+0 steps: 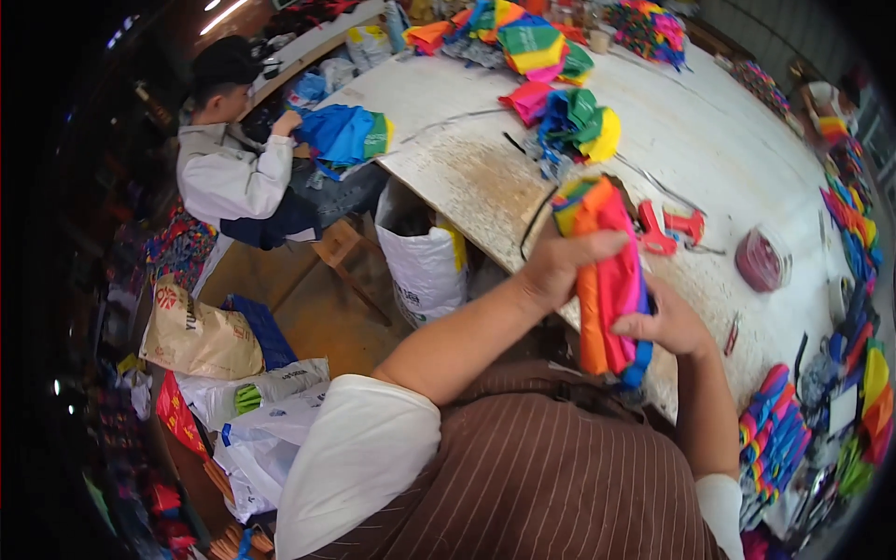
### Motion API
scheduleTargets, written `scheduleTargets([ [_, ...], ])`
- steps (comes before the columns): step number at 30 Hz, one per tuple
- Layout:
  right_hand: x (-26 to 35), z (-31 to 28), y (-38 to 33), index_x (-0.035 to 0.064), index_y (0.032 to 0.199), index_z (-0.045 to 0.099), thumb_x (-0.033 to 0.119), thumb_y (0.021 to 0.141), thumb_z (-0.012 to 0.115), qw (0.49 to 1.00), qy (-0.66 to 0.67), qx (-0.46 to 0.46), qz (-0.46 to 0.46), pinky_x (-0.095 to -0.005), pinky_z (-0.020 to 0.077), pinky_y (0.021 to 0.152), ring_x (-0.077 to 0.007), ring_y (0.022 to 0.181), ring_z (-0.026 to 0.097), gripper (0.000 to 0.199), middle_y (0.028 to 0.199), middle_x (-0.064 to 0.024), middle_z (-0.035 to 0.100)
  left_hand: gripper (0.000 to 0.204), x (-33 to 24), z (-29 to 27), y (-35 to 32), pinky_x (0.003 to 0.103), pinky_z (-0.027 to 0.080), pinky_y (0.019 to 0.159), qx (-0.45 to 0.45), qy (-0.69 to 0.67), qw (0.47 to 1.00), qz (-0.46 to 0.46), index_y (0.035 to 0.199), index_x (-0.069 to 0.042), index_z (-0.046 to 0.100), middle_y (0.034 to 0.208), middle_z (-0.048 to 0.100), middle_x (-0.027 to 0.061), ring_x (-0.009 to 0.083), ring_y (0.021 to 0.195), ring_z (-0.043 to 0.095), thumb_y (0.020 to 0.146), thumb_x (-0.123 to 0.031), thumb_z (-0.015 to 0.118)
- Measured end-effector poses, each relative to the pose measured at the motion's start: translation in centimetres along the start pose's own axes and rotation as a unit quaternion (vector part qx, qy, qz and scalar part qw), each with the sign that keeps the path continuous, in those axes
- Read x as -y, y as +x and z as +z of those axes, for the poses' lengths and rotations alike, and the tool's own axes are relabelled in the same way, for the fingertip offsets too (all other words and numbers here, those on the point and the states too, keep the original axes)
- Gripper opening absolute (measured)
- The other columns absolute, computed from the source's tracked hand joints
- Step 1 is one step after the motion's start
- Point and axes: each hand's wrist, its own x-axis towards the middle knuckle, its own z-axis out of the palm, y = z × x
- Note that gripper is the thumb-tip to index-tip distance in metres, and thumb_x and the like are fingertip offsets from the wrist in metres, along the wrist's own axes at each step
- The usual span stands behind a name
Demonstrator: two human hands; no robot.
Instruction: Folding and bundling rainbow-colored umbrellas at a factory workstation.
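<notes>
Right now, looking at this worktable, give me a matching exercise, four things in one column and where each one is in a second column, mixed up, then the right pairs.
Things:
1. rainbow fabric bundle
2. red tool
3. round pink container
4. white sack

Places:
A. on the floor against the table's edge
B. gripped in both hands
C. on the table, right of the red tool
D. on the table just beyond the bundle

Pairs: 1-B, 2-D, 3-C, 4-A

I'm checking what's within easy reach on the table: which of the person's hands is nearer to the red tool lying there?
Right. The right hand grips the lower part of the folded multicoloured fabric, just below the red tool. The left hand holds the fabric's upper part, on its far side from the tool.
</notes>
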Motion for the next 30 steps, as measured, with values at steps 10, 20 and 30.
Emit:
scheduleTargets([
  [10,-1.1,-1.4,-2.3,0.0023,0.129,0.048,0.024,0.086,0.069,0.966,-0.053,-0.237,-0.093,-0.0325,0.0407,0.098,-0.0191,0.114,0.052,0.053,0.123,-0.0111,0.056,0.048,0.8,-6.1,-1.5,0.048,0.048,0.092,-0.005,0.0,1.0,0.005,0.115,-0.001,0.051,0.105,0.061,0.0161,0.0333,0.103,0.061,0.075,-0.021,0.067],
  [20,3.0,3.7,-3.7,0.0065,0.104,0.062,0.015,0.076,0.075,0.881,-0.305,-0.298,-0.204,-0.0277,0.0458,0.062,-0.0179,0.072,0.059,0.032,0.079,-0.006,0.061,0.07,0.3,-3.8,-2.6,0.04,0.05,0.089,0.094,-0.013,0.995,0.023,0.116,-0.002,0.052,0.105,0.061,0.0137,0.0263,0.101,0.061,0.068,-0.042,0.081],
  [30,6.5,3.8,-0.9,0.0065,0.1,0.065,-0.001,0.074,0.067,0.813,-0.346,-0.333,-0.329,-0.0279,0.0463,0.069,-0.0182,0.078,0.056,0.027,0.085,-0.0076,0.057,0.083,0.5,-0.3,-3.9,0.028,0.04,0.095,0.122,0.06,0.987,0.081,0.132,-0.005,0.035,0.118,0.05,0.0049,0.0121,0.108,0.051,0.071,-0.032,0.083],
])
